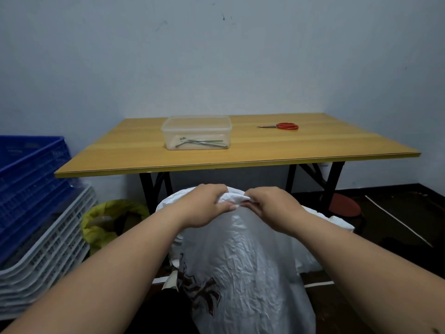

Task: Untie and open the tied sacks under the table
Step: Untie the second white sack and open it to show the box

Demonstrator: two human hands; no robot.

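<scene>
Your left hand (209, 204) and right hand (272, 205) both pinch the bunched top of the white sack (243, 256) at lower centre of the frame, in front of the tabletop (265, 145), which carries scissors (281, 126).

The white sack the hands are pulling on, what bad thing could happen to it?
Both the left hand and the right hand pinch the bunched top of the white sack. Its plastic looks thin and crinkled, so a hard tug might rip it. The sack stands tall, so it could also tip over and spill.
</scene>
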